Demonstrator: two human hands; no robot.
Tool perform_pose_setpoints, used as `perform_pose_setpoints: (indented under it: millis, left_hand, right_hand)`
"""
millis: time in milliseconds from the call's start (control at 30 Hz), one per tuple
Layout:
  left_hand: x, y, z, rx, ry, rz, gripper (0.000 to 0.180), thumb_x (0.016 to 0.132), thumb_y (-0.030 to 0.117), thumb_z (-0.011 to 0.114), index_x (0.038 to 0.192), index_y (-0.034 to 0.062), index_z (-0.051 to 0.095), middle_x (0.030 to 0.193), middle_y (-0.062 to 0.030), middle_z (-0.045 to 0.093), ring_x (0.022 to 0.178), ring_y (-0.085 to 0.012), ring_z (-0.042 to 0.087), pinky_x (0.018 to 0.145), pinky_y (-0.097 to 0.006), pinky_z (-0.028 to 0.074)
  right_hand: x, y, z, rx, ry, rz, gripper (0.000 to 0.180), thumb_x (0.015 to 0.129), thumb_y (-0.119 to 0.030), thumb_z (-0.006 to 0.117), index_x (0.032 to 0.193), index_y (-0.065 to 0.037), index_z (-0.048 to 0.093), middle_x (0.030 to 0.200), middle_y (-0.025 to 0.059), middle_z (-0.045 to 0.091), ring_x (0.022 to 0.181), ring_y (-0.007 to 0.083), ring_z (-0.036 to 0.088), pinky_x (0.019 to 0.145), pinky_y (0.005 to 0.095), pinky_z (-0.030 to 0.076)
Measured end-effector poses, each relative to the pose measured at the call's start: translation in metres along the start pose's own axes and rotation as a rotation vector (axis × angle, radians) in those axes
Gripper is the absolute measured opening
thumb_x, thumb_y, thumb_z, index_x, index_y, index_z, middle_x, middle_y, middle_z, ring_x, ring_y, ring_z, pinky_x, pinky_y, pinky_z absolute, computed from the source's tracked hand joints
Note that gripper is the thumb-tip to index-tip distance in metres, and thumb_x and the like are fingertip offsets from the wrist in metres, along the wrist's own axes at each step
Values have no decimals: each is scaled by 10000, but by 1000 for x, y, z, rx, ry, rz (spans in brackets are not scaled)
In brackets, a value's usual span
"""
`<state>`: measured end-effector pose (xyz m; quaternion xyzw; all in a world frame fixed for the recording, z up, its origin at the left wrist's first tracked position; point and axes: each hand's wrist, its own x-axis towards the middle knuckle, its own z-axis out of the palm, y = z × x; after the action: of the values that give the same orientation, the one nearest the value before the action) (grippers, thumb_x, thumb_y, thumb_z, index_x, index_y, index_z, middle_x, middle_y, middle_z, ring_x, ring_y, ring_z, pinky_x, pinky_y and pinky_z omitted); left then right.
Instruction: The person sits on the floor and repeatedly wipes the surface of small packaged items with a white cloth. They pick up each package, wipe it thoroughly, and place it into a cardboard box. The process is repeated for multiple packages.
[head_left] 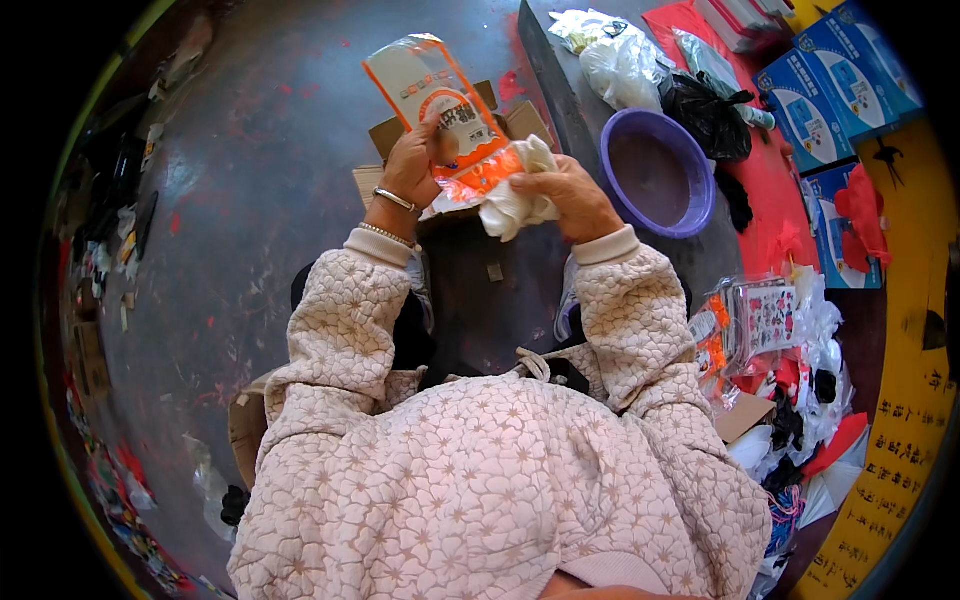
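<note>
My left hand (412,165) grips a clear plastic packaging bag (418,80) with orange edges and printing, its thumb pressed on the front. The bag stretches away from me, tilted to the upper left. My right hand (572,198) is closed on a crumpled white cloth (522,190), bunched at the bag's near right end. Whether part of the cloth lies inside the bag, I cannot make out. Below and behind both hands stands an open cardboard box (385,135), mostly hidden by the bag and my hands.
A purple basin (660,172) stands to the right of my right hand. Beyond it are white plastic bags (618,65), a black plastic bag (708,112) and blue boxes (835,85). Packaged goods (755,320) and loose wrappers lie at my right side. Scraps line the far left.
</note>
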<state>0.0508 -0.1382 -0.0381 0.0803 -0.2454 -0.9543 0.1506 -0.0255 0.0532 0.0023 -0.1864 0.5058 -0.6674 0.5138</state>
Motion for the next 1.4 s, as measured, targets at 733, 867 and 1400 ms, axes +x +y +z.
perform_pose_setpoints:
  millis: [733, 867, 1400]
  left_hand:
    - [-11, 7, 8, -119, -149, -127, 517, 911, 322, 340, 1289, -23, 263, 1287, -209, 380, 1174, -402, 377, 968, -562, 303]
    - [2, 5, -22, -10, -103, -196, 494, 890, 226, 394, 1272, -62, 272, 1275, -204, 398, 1169, -379, 394, 984, -515, 315]
    - [-30, -14, 35, 1291, -539, -3, 371, 754, 218, 592, 1092, 92, 504, 987, -74, 564, 863, -216, 561, 739, -348, 471]
  right_hand:
    - [-11, 18, 30, -1488, -118, -512, 334, 665, -33, 559, 998, -37, 577, 983, 147, 585, 944, 307, 548, 812, 387, 427]
    - [-12, -2, -10, -657, 168, -402, 214, 705, -28, 530, 906, -24, 605, 776, 102, 620, 727, 244, 609, 656, 341, 480]
    - [-6, -19, 19, -1542, 216, -935, 501, 696, -29, 533, 1193, -78, 497, 1241, 144, 475, 1192, 286, 406, 1007, 466, 204]
